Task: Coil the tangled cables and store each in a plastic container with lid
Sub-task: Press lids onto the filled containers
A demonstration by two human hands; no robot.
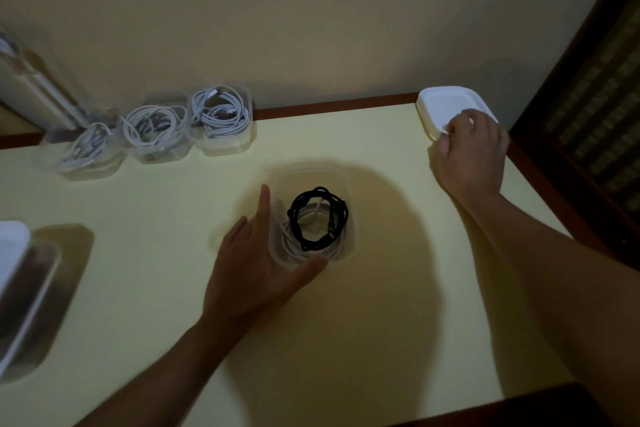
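Observation:
A clear plastic container [313, 174] stands uncovered in the middle of the pale yellow table [381, 288]. Inside it lie a coiled black cable [301, 215] and a white cable [287, 236] under it. My left hand [252, 267] cradles the container's left and near side, fingers straight, thumb along the front wall. At the far right corner my right hand [471, 156] pinches the near edge of a white lid [446, 106], the top of a small stack.
Three clear containers with coiled white cables [221, 121] [156, 132] [86, 152] stand in a row at the back left by the wall. A metal tray with something white in it [27, 288] lies at the left edge. Dark wooden furniture [588, 114] stands to the right.

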